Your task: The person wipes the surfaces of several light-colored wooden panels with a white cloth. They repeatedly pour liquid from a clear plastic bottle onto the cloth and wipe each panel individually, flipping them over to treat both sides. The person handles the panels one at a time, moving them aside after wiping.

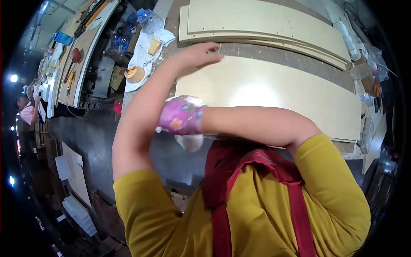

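My left hand [202, 55] reaches over the far left corner of a pale cream board [265, 85] lying flat before me. Its fingers are stretched and apart, with nothing in them. My right arm crosses in front of my body to the board's near left corner, passing by my left forearm. A purple flowered cover [182, 116] wraps my right hand and wrist. White cloth [190, 142] shows above and below that hand, which appears to grip it; the fingers themselves are hidden.
More cream boards [265, 19], some with small drilled holes, are stacked beyond. At left, a white rag [145, 62] carries a yellow sponge-like block [154, 46], an orange-topped tub [135, 74] and a plastic bottle [150, 20]. A side bench [87, 47] holds tools; another person [30, 109] stands far left.
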`<state>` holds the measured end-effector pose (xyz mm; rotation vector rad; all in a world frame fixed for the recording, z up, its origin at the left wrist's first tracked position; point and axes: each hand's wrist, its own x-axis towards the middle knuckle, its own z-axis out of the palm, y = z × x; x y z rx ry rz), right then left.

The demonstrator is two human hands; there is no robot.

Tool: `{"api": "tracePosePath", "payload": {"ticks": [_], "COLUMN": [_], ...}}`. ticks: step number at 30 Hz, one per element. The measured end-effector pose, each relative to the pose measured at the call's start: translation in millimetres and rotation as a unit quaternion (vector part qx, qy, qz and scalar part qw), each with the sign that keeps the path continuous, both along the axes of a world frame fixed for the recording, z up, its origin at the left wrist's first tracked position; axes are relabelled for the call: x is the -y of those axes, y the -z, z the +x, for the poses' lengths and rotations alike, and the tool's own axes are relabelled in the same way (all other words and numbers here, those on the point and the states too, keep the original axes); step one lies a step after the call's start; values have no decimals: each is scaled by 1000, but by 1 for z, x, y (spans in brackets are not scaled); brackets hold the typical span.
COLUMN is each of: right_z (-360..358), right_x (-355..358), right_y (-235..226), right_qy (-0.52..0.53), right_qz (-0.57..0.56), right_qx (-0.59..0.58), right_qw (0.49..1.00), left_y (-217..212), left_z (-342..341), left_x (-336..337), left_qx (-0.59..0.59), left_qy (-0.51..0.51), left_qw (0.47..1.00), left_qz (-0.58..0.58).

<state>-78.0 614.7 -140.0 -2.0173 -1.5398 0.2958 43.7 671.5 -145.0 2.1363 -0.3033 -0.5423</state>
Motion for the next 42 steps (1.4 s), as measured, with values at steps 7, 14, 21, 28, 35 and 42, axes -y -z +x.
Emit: {"api": "tracePosePath", "payload": {"ticks": [7, 14, 21, 28, 35, 42], "right_z": [84, 42, 136, 109, 81, 45], "right_x": [209, 92, 40, 67, 297, 569], "right_y": [-54, -21, 24, -2, 34, 37], "right_qy": [298, 112, 201, 222, 501, 729], "right_qz": [25, 45, -26, -30, 30, -221], "right_qx": [-294, 120, 131, 72, 83, 169], "right_qw": [908, 985, 970, 972, 861, 625], "left_y": [19, 66, 22, 34, 19, 19], "left_z": [-82, -175, -157, -153, -160, -164], "left_x": [11, 133, 123, 130, 138, 144], "left_qx": [360, 223, 344, 298, 346, 330], "left_qy": [8, 228, 192, 227, 213, 230], "left_qw": [933, 945, 914, 920, 888, 872], "left_qz": [-27, 77, 92, 119, 215, 278]}}
